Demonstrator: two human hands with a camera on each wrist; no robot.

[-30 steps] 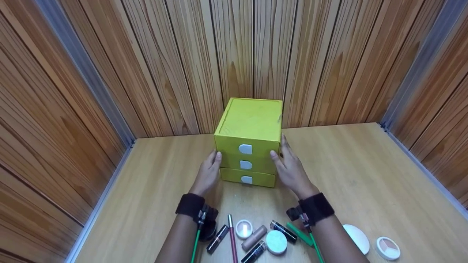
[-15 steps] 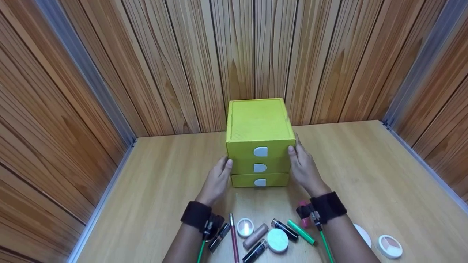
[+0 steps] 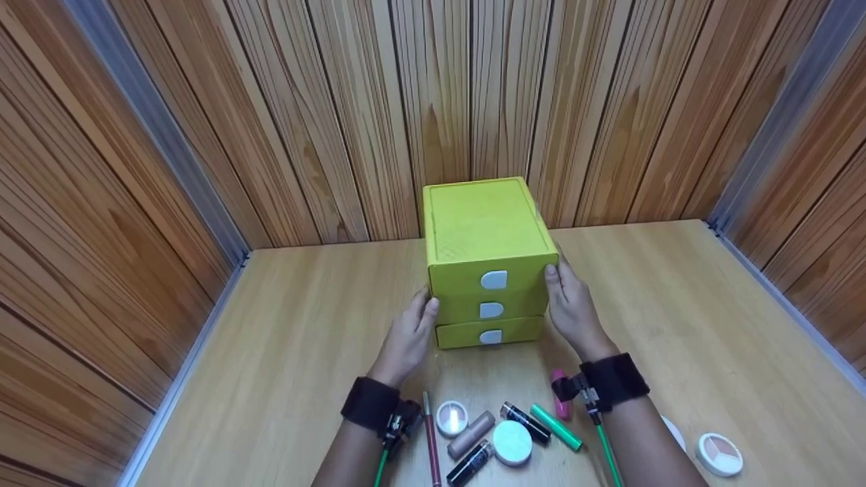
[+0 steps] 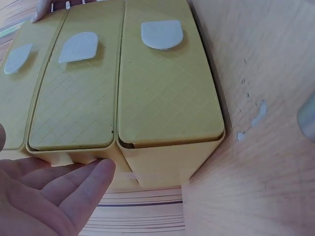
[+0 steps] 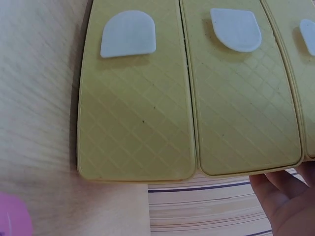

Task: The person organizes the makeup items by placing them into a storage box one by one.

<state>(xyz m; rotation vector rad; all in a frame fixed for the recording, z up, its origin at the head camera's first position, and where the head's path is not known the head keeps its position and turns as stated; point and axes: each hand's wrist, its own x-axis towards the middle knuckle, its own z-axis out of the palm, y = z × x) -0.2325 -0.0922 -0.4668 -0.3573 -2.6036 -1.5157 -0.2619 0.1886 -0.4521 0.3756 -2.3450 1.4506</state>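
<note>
A yellow mini drawer unit (image 3: 492, 223) with three stacked drawers stands on the table, its white pull tabs facing me. My left hand (image 3: 406, 338) holds its left side, thumb at the front edge; in the left wrist view the left fingers (image 4: 91, 189) lie along the side wall by the middle drawer. From the other side my right hand (image 3: 575, 311) grips it higher up, thumb on the front corner and fingers reaching back along the side, partly hidden. All three drawers (image 5: 138, 113) are closed.
Nearer me lie makeup items: a red pencil (image 3: 431, 439), a mauve tube (image 3: 471, 434), a green tube (image 3: 556, 427), a pink tube (image 3: 560, 396), black tubes (image 3: 526, 423) and a round mint-lidded jar (image 3: 512, 443). A white compact (image 3: 718, 454) sits at right. Wood-panelled walls (image 3: 433, 101) enclose the table.
The drawer unit has moved to the right between both hands and turned a little. Both arms have shifted right with it, and the pink tube has come into view beside the right wrist.
</note>
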